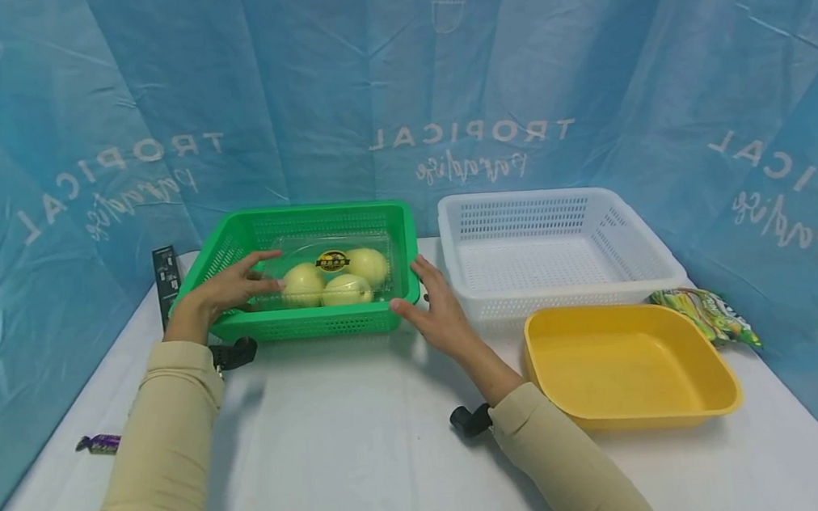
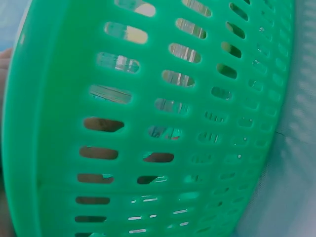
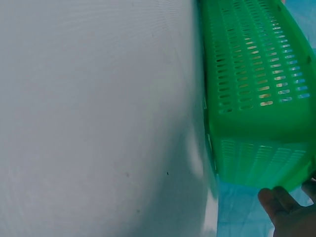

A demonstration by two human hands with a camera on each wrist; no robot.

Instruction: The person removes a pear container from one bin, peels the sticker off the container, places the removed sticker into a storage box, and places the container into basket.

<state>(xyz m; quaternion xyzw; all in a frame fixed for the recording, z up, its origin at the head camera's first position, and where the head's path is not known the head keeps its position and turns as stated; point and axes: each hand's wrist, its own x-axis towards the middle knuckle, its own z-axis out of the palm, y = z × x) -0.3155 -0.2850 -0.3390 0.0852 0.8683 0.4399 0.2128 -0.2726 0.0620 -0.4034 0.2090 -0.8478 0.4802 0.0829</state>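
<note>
A green basket [image 1: 327, 323] stands at the back left. Inside lies a clear plastic fruit box [image 1: 292, 249] holding three pale yellow-green round fruits [image 1: 348, 289], with a black and yellow label on its lid. My left hand [image 1: 225, 290] reaches over the basket's left front corner, its fingers extended at the box's left end. In the left wrist view the basket's slotted wall [image 2: 143, 113] hides most of that hand. My right hand [image 1: 439, 310] is at the basket's right front corner, thumb and fingers spread beside the rim. The right wrist view shows its fingers [image 3: 279, 200] near the basket's end.
A white basket [image 1: 566, 300] stands right of the green one, with a yellow tub [image 1: 642, 414] in front. A green snack packet [image 1: 710, 317] lies beside them at the right. At the left are a black box [image 1: 167, 277] and a purple-wrapped sweet [image 1: 100, 444]. Blue curtains enclose the table.
</note>
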